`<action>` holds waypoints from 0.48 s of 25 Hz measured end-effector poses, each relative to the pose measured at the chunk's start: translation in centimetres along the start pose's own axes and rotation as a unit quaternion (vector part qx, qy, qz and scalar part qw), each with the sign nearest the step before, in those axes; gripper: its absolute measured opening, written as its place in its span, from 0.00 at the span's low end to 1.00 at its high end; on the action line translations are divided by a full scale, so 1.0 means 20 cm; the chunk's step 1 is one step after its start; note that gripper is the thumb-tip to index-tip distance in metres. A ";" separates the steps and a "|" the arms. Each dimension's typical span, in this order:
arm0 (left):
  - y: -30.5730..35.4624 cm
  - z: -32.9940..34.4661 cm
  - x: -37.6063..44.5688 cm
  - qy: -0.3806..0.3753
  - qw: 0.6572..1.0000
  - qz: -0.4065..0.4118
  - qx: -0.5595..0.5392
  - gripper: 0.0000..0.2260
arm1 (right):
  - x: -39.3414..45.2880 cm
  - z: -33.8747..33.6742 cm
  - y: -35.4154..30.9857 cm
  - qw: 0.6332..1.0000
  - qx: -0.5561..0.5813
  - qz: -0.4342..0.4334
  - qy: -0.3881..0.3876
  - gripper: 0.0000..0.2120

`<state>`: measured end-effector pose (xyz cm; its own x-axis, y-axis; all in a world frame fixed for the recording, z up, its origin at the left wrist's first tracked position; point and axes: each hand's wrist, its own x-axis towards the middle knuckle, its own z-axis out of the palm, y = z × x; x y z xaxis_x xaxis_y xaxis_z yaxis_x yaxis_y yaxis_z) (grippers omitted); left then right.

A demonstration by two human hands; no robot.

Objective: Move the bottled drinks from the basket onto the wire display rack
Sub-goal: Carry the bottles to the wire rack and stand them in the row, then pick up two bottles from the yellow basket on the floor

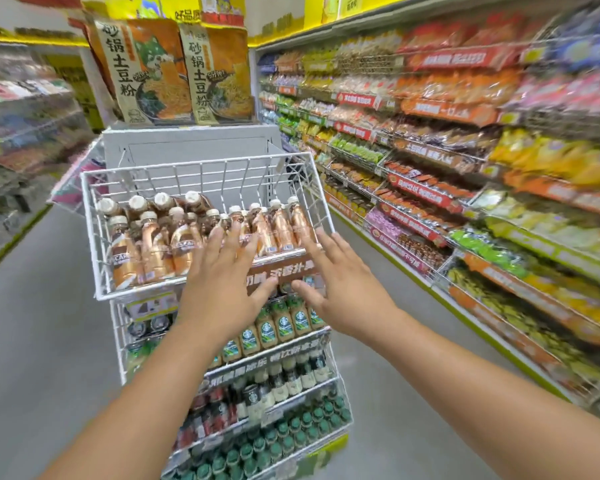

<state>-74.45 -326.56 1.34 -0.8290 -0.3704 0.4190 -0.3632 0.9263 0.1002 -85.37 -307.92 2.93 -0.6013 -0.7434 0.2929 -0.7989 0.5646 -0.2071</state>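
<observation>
Shop aisle, grey floor (42,341), stocked shelves (465,168) right. White wire display rack (94,237): bottled drinks (153,251) on top tier. Left hand (219,285), right hand (340,292): grip spread, empty, at front edge.

A white wire display rack (201,174) stands at the aisle end, its top tier holding copper-labelled bottled coffee drinks (153,244) in rows, with lower tiers of green-labelled bottles (274,323) and green-capped bottles (291,434) stacked beneath. Two large noodle packets (174,71) sit on the grey panel behind and above the top tier. The left hand (222,271) and right hand (340,289) are spread side by side before the top tier's front edge, and long snack shelves (465,168) run along the right of the aisle.
</observation>
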 end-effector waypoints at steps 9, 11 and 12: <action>0.73 0.08 -0.17 -0.003 0.990 0.127 -0.057 0.36 | -0.69 -0.21 0.45 0.988 -0.039 0.147 0.036 0.36; 0.96 0.11 -0.20 -0.001 0.987 0.147 -0.060 0.37 | -0.89 -0.30 0.58 0.983 -0.040 0.169 0.052 0.36; 1.11 0.11 -0.24 -0.001 0.985 0.161 -0.061 0.38 | -1.01 -0.36 0.66 0.981 -0.042 0.181 0.060 0.36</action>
<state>-79.57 -304.34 -0.49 -0.8940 -0.0555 0.4447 -0.0269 0.9972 0.0704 -83.72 -282.78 0.96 -0.8358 -0.4444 0.3225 -0.5266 0.8150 -0.2417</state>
